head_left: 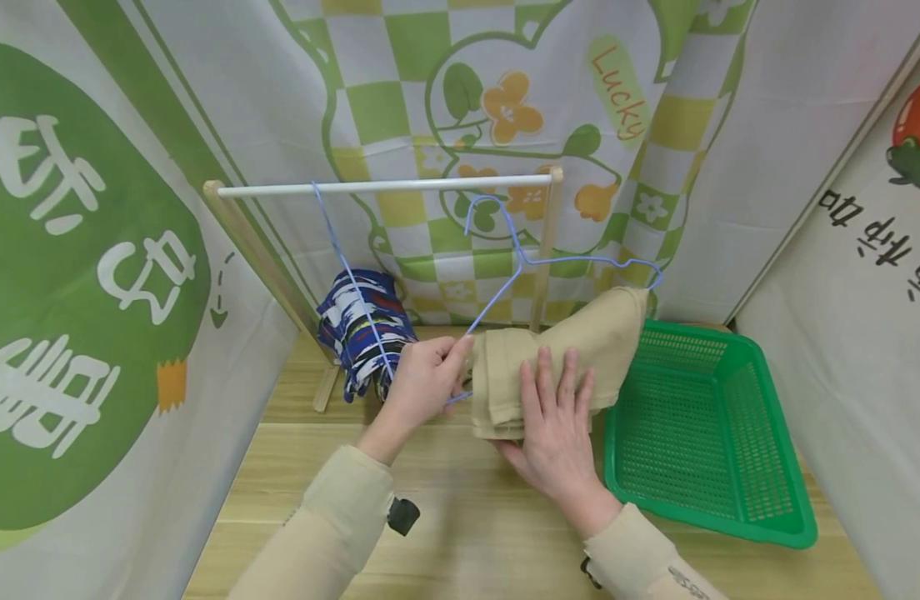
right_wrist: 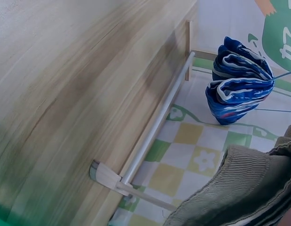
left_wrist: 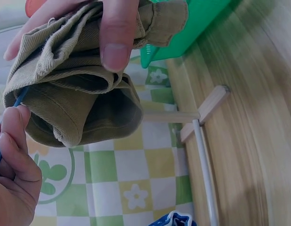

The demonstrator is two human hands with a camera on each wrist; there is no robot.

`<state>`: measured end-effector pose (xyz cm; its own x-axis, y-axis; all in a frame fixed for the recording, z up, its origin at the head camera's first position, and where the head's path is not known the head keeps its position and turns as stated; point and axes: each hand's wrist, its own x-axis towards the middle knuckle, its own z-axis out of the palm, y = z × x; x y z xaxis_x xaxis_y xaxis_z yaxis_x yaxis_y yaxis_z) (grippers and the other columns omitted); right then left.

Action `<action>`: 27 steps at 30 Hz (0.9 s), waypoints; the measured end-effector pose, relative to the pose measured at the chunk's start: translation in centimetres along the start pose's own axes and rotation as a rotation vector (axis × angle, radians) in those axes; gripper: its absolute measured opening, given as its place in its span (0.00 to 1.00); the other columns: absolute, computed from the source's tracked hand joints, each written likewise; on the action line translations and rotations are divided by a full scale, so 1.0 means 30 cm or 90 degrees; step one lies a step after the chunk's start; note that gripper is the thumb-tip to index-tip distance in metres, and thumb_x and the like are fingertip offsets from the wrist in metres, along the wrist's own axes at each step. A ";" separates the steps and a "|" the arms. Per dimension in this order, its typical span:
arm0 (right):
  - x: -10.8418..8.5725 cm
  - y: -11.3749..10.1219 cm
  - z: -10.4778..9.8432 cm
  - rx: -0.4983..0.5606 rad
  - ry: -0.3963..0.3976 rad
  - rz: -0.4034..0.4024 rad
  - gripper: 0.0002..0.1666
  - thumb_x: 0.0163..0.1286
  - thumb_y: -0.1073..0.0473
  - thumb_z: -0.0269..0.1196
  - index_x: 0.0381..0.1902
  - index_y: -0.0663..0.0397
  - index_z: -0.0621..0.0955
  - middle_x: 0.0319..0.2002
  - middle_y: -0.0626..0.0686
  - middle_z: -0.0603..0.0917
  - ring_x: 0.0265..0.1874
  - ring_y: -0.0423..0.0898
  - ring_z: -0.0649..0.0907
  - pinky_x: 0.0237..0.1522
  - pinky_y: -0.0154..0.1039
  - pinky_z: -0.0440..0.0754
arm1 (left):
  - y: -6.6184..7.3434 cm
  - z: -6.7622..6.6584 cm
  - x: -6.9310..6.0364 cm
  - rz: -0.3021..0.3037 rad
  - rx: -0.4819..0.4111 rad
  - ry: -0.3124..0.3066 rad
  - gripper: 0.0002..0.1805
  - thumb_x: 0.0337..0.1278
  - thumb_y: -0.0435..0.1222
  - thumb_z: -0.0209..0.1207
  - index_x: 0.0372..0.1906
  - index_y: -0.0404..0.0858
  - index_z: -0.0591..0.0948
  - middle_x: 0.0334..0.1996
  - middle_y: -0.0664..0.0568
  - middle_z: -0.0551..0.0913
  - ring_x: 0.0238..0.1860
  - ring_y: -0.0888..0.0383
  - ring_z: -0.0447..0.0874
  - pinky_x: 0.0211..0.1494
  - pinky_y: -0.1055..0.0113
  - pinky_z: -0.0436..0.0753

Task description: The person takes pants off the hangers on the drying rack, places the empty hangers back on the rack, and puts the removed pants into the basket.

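Observation:
A blue wire hanger [head_left: 520, 260] is pinched near its lower left corner by the left hand [head_left: 422, 379]. Folded khaki cloth [head_left: 557, 358] lies over the hanger's right part, its folded layers facing left. The right hand [head_left: 557, 442] holds the cloth from the front, fingers spread over it and thumb below. In the left wrist view the hanger wire enters the folds of the khaki cloth [left_wrist: 65, 108], beside the left fingertips [left_wrist: 18, 117]; the right thumb lies across the cloth. The hanger's hook stands free of the rail.
A rack with a white rail [head_left: 385, 185] stands behind the hands. From its left part hangs a second blue hanger with blue patterned cloth [head_left: 362, 325]. At the right, a green basket [head_left: 786, 467] sits on the wooden table [head_left: 460, 533].

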<state>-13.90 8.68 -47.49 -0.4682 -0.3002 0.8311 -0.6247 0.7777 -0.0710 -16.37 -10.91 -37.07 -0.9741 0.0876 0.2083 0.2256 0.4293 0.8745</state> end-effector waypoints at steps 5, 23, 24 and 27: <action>0.004 0.004 0.010 -0.008 0.020 0.011 0.69 0.50 0.45 0.79 0.80 0.63 0.54 0.80 0.69 0.50 0.79 0.72 0.43 0.74 0.76 0.40 | 0.000 0.013 -0.007 -0.003 -0.004 -0.009 0.27 0.76 0.45 0.56 0.18 0.35 0.76 0.10 0.46 0.78 0.06 0.51 0.76 0.08 0.55 0.78; 0.019 0.001 0.013 0.013 0.045 0.060 0.71 0.43 0.45 0.83 0.79 0.57 0.58 0.79 0.68 0.54 0.76 0.77 0.48 0.75 0.75 0.41 | 0.023 0.043 -0.027 -0.019 -0.021 -0.014 0.26 0.77 0.44 0.56 0.17 0.38 0.76 0.11 0.44 0.79 0.05 0.55 0.75 0.07 0.58 0.75; 0.020 -0.001 0.012 0.011 0.045 0.064 0.70 0.43 0.48 0.83 0.79 0.56 0.58 0.79 0.68 0.53 0.76 0.77 0.48 0.75 0.75 0.41 | 0.025 0.045 -0.028 -0.021 -0.022 -0.016 0.26 0.77 0.44 0.56 0.17 0.38 0.76 0.11 0.44 0.79 0.05 0.55 0.75 0.07 0.59 0.74; 0.024 -0.005 0.010 0.009 0.045 0.076 0.67 0.43 0.60 0.79 0.79 0.55 0.57 0.79 0.68 0.53 0.76 0.77 0.48 0.74 0.75 0.41 | 0.029 0.050 -0.030 -0.030 -0.026 -0.018 0.26 0.77 0.44 0.56 0.18 0.37 0.76 0.11 0.44 0.79 0.05 0.55 0.75 0.07 0.60 0.74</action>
<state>-14.31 8.18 -47.05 -0.4954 -0.1657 0.8527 -0.5761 0.7974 -0.1797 -15.32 -9.27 -37.16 -0.9836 0.0931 0.1546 0.1791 0.3966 0.9003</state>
